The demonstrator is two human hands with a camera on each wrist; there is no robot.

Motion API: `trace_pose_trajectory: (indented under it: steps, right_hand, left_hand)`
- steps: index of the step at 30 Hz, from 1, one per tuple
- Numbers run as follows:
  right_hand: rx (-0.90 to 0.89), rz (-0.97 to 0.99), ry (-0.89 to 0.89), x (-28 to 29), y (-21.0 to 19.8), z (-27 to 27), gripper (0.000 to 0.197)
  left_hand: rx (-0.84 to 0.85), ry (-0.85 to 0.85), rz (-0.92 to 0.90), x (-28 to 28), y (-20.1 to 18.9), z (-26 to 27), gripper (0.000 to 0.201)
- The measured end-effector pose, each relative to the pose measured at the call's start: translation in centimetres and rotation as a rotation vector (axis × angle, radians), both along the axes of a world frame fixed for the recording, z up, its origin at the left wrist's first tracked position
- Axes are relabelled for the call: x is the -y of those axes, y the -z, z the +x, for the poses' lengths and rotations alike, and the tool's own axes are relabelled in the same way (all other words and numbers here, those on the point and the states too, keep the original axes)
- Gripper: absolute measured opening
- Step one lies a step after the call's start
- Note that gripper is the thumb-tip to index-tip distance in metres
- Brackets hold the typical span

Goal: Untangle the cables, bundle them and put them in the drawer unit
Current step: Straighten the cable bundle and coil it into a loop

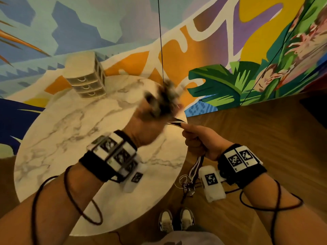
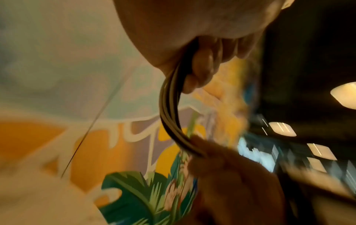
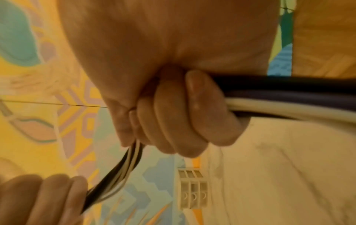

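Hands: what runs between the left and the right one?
A short stretch of the cables spans the gap, gripped by the left hand and the right hand; nothing else lies there. The left wrist view shows it best.

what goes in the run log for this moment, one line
left hand: grips cables | right hand: grips cables | drawer unit: on table, shut

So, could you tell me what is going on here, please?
A person stands at a marble table, holding a bunch of black and white cables between both hands. The right hand grips them in a fist; the blurred left hand holds the other end. The drawer unit sits shut at the table's far edge.
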State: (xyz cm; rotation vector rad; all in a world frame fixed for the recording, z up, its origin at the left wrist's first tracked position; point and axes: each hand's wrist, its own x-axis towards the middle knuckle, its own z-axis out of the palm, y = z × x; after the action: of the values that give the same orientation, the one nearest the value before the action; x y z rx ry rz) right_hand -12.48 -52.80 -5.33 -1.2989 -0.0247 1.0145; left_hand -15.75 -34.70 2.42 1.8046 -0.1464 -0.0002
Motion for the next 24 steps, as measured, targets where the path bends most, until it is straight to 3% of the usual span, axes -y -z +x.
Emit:
trace_pose_trajectory:
  steps: [2,4,7,10,14,15,17,19,21,24]
  right_hand:
    - [0.0,0.02,0.006,0.1,-0.3,0.6,0.056]
    - [-0.003,0.009,-0.029,0.0,-1.0,1.0,0.05]
    - [0.061,-0.063,-0.148,-0.2,-1.9,1.1,0.041]
    - [0.084,-0.098,-0.176,0.6,-1.7,1.1,0.044]
    - [0.005,-0.075,-0.042,1.5,-2.3,1.5,0.046]
    - [-0.034,-0.024,0.013,1.4,-2.5,1.6,0.047]
    - [-0.128,0.106,0.109,0.9,-2.7,1.8,0.048]
    - [-0.206,0.208,0.157,0.0,-3.0,2.0,0.047]
    - [-0.256,0.271,0.166,-0.8,-3.2,2.1,0.047]
    - [-0.26,0.316,0.109,-1.6,-3.4,2.0,0.047]
  left_hand:
    - [0.188,0.443,0.494,0.3,-0.1,-1.8,0.01]
    - [0.37,0.729,0.947,0.4,-0.1,-2.6,0.009]
    - [0.274,0.811,1.487,-0.6,-0.7,-1.2,0.02]
    - [0.229,0.768,1.682,-2.5,-0.9,0.8,0.027]
    - [0.238,0.728,1.682,-2.9,0.5,1.6,0.027]
    - [0.304,0.697,1.628,-2.6,1.1,1.6,0.026]
    - [0.592,0.594,1.471,-1.9,2.4,1.3,0.024]
    - [0.752,0.428,1.18,-1.0,3.6,0.9,0.02]
    - [0.686,0.224,0.895,0.2,4.2,0.7,0.018]
    - [0.476,-0.081,0.696,1.4,4.7,1.4,0.022]
